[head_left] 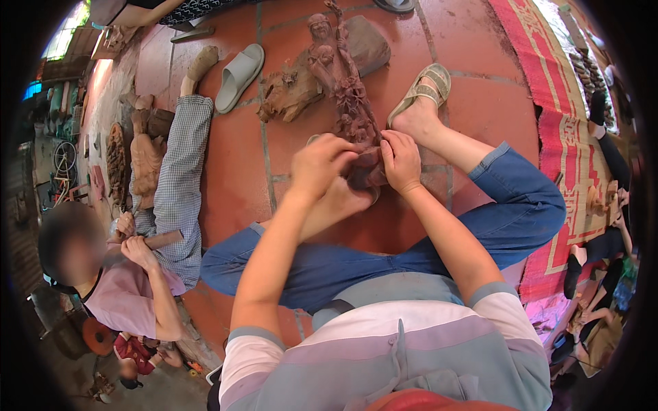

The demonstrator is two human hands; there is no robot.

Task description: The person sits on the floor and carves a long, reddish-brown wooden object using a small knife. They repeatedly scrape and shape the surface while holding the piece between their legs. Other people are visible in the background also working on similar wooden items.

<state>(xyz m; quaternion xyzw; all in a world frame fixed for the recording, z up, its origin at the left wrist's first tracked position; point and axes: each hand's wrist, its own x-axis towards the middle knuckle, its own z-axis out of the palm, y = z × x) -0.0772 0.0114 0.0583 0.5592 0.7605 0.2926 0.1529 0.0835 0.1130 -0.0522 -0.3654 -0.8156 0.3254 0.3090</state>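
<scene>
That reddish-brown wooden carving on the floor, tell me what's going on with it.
A person sits on the red tiled floor with a tall reddish-brown carved wooden figure lying between their legs. Both hands work at its lower end: the left hand on top, the right hand gripping beside it. To the left, another person in a pink shirt holds a wooden handle.

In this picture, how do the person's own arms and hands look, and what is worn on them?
Both forearms are bare, with no gloves, watch or rings visible on the left hand or right hand. Short sleeves end above the elbows, striped in pale pink, lilac and grey-blue, with grey-blue cuffs.
</scene>
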